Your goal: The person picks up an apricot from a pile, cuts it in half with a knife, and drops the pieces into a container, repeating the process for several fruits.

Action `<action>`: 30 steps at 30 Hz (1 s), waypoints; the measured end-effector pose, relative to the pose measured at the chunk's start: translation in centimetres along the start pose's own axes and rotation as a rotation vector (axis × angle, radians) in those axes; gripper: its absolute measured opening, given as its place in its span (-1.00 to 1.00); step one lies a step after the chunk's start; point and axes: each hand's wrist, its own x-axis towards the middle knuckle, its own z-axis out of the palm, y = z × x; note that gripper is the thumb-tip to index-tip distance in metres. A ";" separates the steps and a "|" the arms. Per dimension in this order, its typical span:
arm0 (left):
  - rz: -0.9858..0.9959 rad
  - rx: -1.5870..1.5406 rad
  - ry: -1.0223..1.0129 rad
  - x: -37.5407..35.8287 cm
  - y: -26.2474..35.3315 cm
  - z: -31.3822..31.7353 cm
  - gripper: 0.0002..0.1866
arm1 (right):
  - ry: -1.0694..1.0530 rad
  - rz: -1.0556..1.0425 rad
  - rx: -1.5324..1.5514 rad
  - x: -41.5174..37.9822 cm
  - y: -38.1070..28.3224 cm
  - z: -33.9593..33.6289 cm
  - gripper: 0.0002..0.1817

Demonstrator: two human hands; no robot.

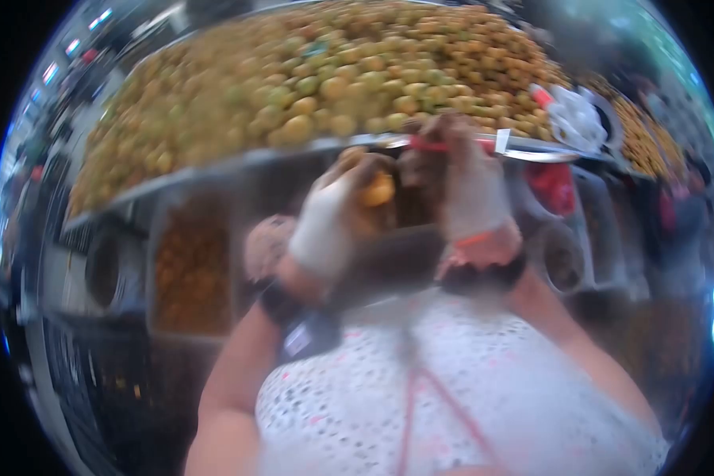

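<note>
My left hand (343, 198), in a soiled pale glove, has its fingers curled around a round yellow-orange fruit (379, 190). Close beside it, my right hand (462, 178), also gloved, grips a slim red-handled tool (486, 147); motion blur hides its exact kind. A small white piece (502, 141) shows at the red handle's right end. Both hands are in front of my body at the near edge of a metal-rimmed table (325, 145). On that table spreads a large heap of round yellow, green and orange fruit (357, 83).
Below the table at left is a tub (152, 278) filled with orange pieces (192, 274), beside a round bucket (107, 270). At right are a white plastic bag (577, 119) on the rim, a red bag (553, 189) and another bucket (563, 258).
</note>
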 end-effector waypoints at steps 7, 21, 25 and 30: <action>-0.010 0.273 0.203 1.2 -0.1 0.7 -0.53 | -0.308 -0.285 -0.701 1.1 0.7 -1.8 -0.73; -0.148 0.882 0.899 -25.7 4.2 -33.1 -0.38 | -0.200 -0.074 -0.905 0.2 1.0 -1.4 -0.69; -0.107 0.437 1.078 -26.8 6.7 -29.2 -0.43 | -0.080 0.151 -0.621 0.2 0.4 0.1 -0.66; 0.123 0.797 0.724 -25.0 10.4 -30.2 -0.59 | -0.030 0.134 -0.630 0.1 0.5 -1.4 -0.58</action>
